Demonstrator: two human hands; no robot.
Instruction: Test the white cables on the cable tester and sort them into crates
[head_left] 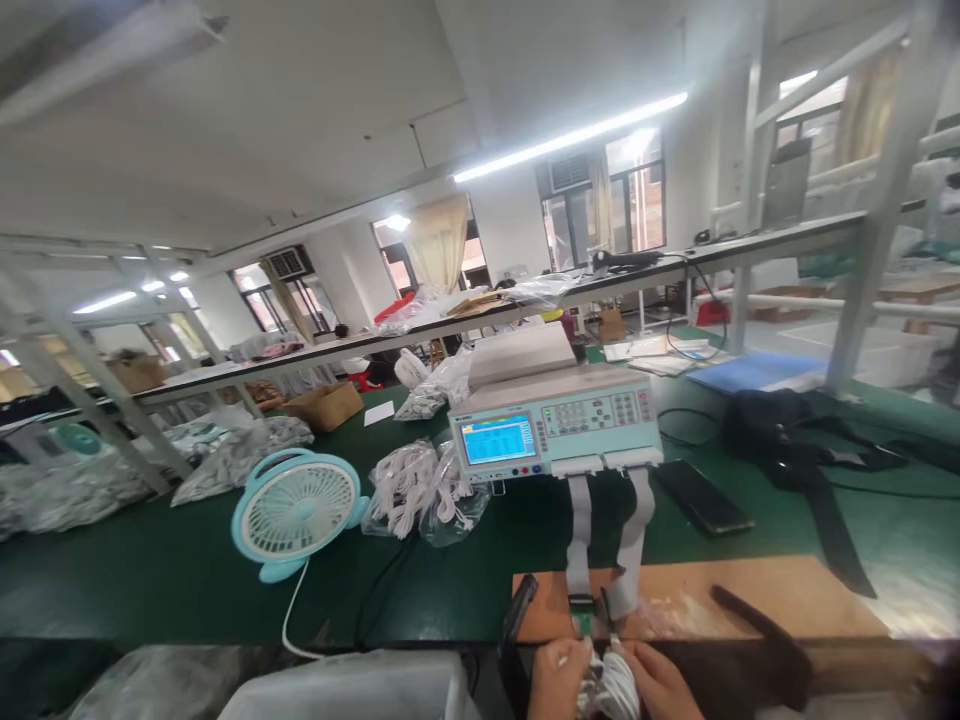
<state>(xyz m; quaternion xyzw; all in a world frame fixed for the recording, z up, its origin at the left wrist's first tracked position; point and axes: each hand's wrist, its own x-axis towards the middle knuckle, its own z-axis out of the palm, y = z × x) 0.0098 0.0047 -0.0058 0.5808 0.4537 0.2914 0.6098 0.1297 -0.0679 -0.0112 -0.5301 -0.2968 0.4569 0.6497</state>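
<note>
At the bottom edge, my left hand [559, 680] has its fingers closed on a white cable end beside a small green board [583, 622]. My right hand [660, 682] is curled against the right side of a bundled white cable [616, 688], which lies between both hands. Two grey ribbon cables [577, 530] run from the board area up to a tester [555, 425] with a lit blue screen. An orange-brown wooden board [705, 600] lies beneath the ribbon ends.
A light-blue fan [300, 510] stands left of bagged white cables [405, 485]. A black phone [701, 497] and dark straps [802, 450] lie right of the tester. A pale plastic bin [360, 685] sits at the bottom, near a metal-framed shelf [870, 230] at right.
</note>
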